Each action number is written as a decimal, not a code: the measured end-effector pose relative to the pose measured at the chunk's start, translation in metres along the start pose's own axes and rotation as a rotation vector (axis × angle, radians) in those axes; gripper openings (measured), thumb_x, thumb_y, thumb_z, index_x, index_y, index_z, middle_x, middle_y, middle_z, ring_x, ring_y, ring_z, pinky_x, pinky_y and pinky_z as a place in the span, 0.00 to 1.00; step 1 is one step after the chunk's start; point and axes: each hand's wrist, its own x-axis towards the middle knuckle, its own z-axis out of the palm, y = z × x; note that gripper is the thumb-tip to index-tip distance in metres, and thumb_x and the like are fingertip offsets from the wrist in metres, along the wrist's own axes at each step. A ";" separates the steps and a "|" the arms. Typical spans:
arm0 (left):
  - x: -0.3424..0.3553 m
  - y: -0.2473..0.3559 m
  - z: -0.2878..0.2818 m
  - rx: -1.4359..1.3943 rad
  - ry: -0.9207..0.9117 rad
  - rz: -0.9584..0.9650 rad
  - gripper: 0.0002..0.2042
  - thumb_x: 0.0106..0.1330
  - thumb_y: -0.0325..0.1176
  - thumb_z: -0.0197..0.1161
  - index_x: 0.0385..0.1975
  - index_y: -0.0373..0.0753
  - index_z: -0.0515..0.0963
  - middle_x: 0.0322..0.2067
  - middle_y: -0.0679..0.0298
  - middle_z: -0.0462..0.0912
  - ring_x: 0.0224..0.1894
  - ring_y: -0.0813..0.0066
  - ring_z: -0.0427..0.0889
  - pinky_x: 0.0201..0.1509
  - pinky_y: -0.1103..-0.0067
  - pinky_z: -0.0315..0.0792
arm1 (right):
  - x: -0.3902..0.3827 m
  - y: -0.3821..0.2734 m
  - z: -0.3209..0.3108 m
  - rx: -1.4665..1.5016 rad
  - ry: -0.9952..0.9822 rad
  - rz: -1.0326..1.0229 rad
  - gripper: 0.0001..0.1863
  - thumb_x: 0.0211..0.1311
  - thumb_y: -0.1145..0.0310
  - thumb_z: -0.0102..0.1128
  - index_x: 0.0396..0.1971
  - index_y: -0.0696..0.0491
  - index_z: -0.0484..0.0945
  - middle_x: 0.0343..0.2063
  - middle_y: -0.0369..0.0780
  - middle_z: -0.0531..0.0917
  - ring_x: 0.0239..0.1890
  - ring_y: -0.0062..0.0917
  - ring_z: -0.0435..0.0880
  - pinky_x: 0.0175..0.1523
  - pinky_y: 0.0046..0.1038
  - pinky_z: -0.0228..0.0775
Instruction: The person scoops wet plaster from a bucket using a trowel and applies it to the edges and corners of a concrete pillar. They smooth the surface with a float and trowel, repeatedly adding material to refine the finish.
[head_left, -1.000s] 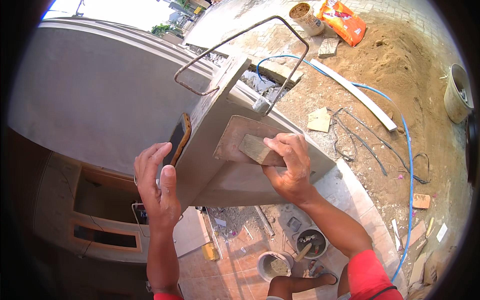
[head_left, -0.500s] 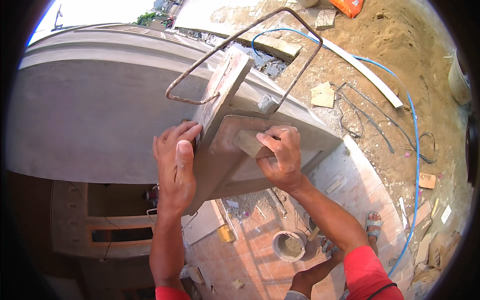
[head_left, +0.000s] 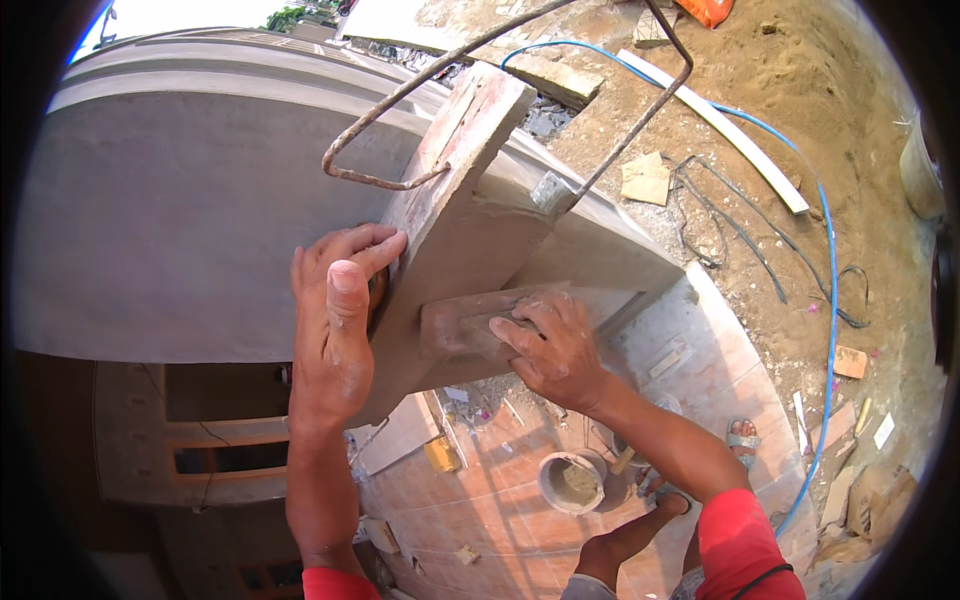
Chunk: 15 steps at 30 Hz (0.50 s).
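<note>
My right hand [head_left: 555, 345] is closed on the grip of a flat, mortar-smeared plastering float [head_left: 448, 326]. The float lies against the grey plastered side face of the beam [head_left: 560, 245]. My left hand [head_left: 335, 300] presses at the left side of a plaster-stained wooden board [head_left: 450, 165] set along the beam's edge. Its fingers bend toward the board and its thumb sticks up; a dark rounded thing shows partly beneath the palm, too hidden to name. A bent steel rod [head_left: 400, 92] hooks over the board, its other end by a small grey block [head_left: 553, 192].
Below, on the tiled floor [head_left: 480, 530], stand a bucket of mortar [head_left: 575, 482] and a yellow container [head_left: 441, 455]. A person's sandalled foot [head_left: 743, 442] shows lower right. A blue hose [head_left: 832, 300], black cable [head_left: 735, 230] and white strip [head_left: 715, 130] lie on sandy ground.
My right hand has moved the float down along the beam's face and turned it flatter. My left hand has shifted slightly left, and the view has moved a little.
</note>
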 end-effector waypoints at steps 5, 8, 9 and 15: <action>0.002 0.001 -0.006 0.059 -0.033 -0.025 0.36 0.74 0.57 0.26 0.45 0.34 0.81 0.49 0.56 0.77 0.55 0.60 0.68 0.64 0.67 0.56 | -0.008 -0.003 -0.009 0.055 0.134 0.040 0.32 0.35 0.81 0.64 0.49 0.48 0.75 0.38 0.40 0.76 0.40 0.35 0.74 0.43 0.36 0.62; 0.002 0.001 -0.007 0.088 -0.052 -0.041 0.39 0.73 0.60 0.25 0.45 0.34 0.81 0.49 0.56 0.77 0.56 0.61 0.68 0.64 0.67 0.58 | 0.019 0.010 -0.020 0.021 0.248 0.060 0.32 0.35 0.82 0.64 0.49 0.50 0.75 0.38 0.41 0.76 0.39 0.35 0.74 0.44 0.36 0.62; 0.002 0.001 -0.007 0.088 -0.055 -0.036 0.39 0.73 0.60 0.25 0.45 0.34 0.81 0.49 0.56 0.77 0.56 0.61 0.68 0.64 0.67 0.58 | 0.025 0.012 -0.021 0.017 0.261 0.063 0.32 0.35 0.82 0.64 0.49 0.50 0.75 0.38 0.41 0.76 0.40 0.35 0.74 0.44 0.36 0.62; 0.007 -0.001 -0.010 0.041 -0.089 -0.023 0.39 0.73 0.60 0.26 0.45 0.32 0.81 0.49 0.55 0.77 0.56 0.60 0.69 0.64 0.66 0.57 | 0.042 0.007 -0.017 0.010 0.237 0.094 0.30 0.37 0.80 0.65 0.48 0.50 0.75 0.38 0.40 0.77 0.40 0.35 0.74 0.43 0.36 0.62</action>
